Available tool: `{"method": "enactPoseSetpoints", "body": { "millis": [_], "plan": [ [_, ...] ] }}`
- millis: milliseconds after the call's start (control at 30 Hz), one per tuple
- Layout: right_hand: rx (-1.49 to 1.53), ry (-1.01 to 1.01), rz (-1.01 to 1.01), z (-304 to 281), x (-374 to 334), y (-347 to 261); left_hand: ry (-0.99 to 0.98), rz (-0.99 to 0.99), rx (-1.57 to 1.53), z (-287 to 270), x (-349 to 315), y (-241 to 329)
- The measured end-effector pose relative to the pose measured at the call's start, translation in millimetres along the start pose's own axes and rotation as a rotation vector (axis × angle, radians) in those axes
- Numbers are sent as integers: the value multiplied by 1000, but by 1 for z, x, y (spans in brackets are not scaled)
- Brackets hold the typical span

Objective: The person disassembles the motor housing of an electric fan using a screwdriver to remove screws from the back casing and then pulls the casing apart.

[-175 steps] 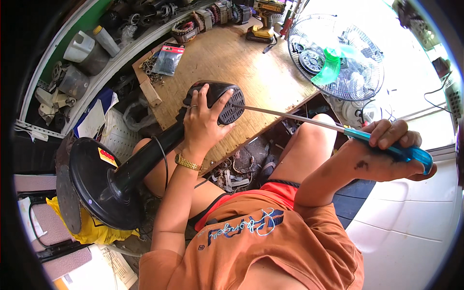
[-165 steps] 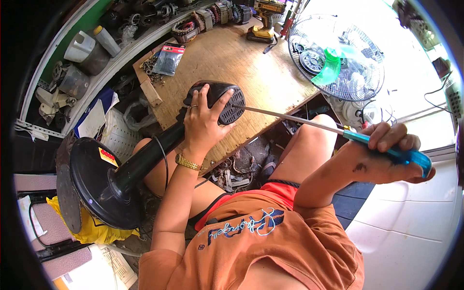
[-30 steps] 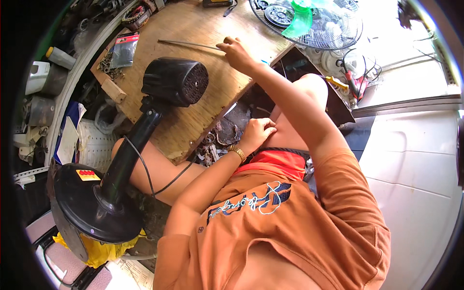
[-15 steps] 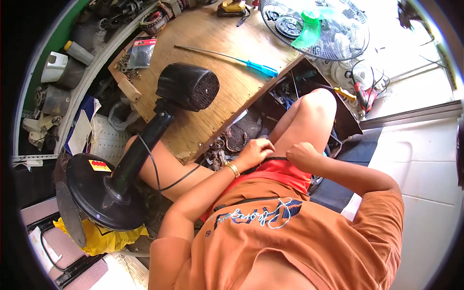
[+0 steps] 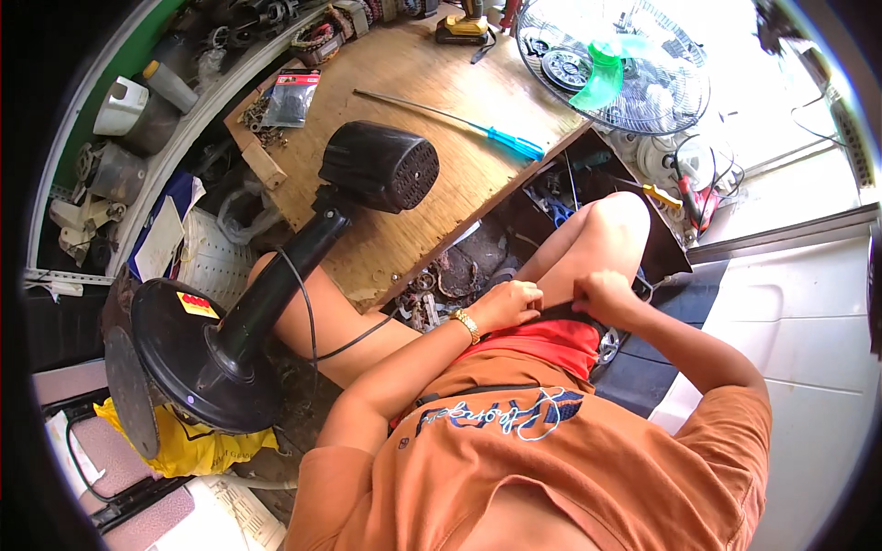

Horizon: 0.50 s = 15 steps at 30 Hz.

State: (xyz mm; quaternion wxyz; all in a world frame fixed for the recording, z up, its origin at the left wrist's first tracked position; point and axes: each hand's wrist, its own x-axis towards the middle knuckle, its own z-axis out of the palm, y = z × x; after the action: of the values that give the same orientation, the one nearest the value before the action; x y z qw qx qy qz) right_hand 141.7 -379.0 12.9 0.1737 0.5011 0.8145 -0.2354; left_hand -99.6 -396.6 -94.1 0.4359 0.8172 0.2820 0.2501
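Both hands are at my lap over the red cloth (image 5: 559, 340). My left hand (image 5: 508, 306), with a gold bracelet at the wrist, has its fingers curled on the cloth's dark edge. My right hand (image 5: 606, 298) is closed in a fist at the other end of that dark strip; its fingertips are hidden. Left of my lap stands a black electric fan body (image 5: 276, 289), tilted, without its grille or blades. Its motor housing (image 5: 381, 167) reaches over the bench edge, and its cord hangs past my leg.
On the wooden bench (image 5: 413, 83) lie a long blue-handled screwdriver (image 5: 503, 140), a small plastic packet (image 5: 292, 98) and a yellow-black power tool (image 5: 462, 29). A fan grille (image 5: 657, 92) with green blades (image 5: 602, 78) rests at its right corner. Below is an open drawer (image 5: 663, 230) of tools.
My view has shifted, so the bench and fan body appear farther right. My right hand has drawn slightly away from the left, and more of the dark strip shows between them.
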Motion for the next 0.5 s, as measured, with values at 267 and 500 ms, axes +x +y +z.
{"method": "enactPoseSetpoints", "body": {
  "millis": [267,500],
  "plan": [
    [-34,404,10,-34,69,34,378,-291,366,13,81,-32],
    [196,121,-490,6,76,-95,187,-97,351,-10,-60,1]
  ]
}}
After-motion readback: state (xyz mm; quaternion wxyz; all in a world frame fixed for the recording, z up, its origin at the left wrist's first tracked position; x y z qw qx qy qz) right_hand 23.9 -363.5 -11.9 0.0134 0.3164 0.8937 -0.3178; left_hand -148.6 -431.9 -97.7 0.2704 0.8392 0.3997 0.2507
